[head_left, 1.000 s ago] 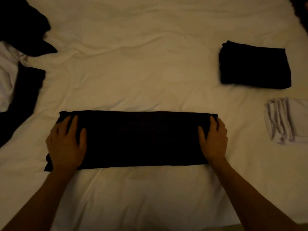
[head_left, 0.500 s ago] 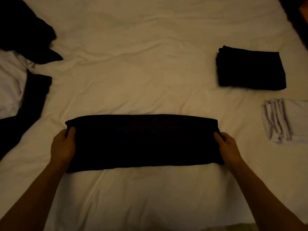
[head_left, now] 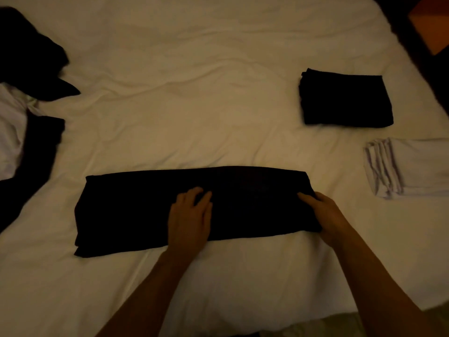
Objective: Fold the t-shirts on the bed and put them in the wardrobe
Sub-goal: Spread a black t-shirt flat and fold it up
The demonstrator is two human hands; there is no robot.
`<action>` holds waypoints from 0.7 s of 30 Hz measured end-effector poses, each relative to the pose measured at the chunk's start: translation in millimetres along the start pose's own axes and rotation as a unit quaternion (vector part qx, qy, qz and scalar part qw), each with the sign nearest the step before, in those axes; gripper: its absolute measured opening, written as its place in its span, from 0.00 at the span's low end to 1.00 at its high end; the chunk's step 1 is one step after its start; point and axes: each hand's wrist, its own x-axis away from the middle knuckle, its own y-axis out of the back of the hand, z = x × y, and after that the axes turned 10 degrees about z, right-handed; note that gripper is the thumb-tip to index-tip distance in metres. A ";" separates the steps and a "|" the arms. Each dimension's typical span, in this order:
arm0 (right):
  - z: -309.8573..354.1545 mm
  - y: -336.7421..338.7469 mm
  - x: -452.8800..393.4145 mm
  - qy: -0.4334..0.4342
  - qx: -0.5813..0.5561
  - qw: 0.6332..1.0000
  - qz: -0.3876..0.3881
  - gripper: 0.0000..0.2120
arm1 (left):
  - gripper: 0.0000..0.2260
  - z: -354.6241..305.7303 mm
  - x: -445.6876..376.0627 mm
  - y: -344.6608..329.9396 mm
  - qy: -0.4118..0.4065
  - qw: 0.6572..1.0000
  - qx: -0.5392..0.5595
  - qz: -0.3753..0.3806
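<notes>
A black t-shirt [head_left: 136, 210], folded into a long strip, lies across the white bed [head_left: 194, 93] in front of me. My left hand [head_left: 190, 217] lies flat on the strip's middle with straight fingers. My right hand [head_left: 324, 211] grips the strip's right end, fingers curled round the edge. A folded black t-shirt [head_left: 345, 100] sits at the right. Nearer, at the right edge, lies a stack of folded white t-shirts [head_left: 408, 169].
Unfolded black clothes [head_left: 26, 57] and a white garment [head_left: 11, 132] are heaped at the left edge of the bed. The bed's right edge runs along dark furniture [head_left: 427, 32] at the top right. The near bed edge is at the bottom right.
My left hand let go of the strip's left end and moved to its middle, now pressing flat. My right hand stays on the right end. The view shifted slightly.
</notes>
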 end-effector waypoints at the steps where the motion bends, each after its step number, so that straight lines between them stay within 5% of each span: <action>1: 1.2 -1.5 4.0 0.011 -0.031 0.999 0.002 0.16 | 0.15 -4.5 -3.0 -2.6 0.038 0.998 0.054 -0.003; 4: 8.7 -16.8 19.8 0.044 -0.125 0.991 0.029 0.17 | 0.12 -6.9 -7.4 -5.0 0.145 0.976 0.163 0.001; 8: 24.8 -55.5 47.7 0.097 -0.154 0.982 0.059 0.18 | 0.19 -9.7 -10.9 -11.4 0.044 0.995 0.084 0.017; 13: 51.1 -115.1 80.6 0.122 -0.133 0.973 0.146 0.20 | 0.31 -15.1 -14.4 -14.0 0.075 0.994 0.024 0.074; 15: 61.0 -142.3 89.9 0.123 -0.106 0.970 0.182 0.22 | 0.26 -10.1 -14.2 -8.3 0.061 0.988 0.099 0.099; 17: 65.8 -171.4 93.7 0.116 -0.085 0.968 0.207 0.19 | 0.16 1.7 -11.6 13.3 0.099 0.951 0.272 0.113; 21: 60.4 -240.5 88.5 0.114 -0.016 0.964 0.238 0.12 | 0.08 33.6 3.1 73.7 0.280 0.809 0.516 -0.006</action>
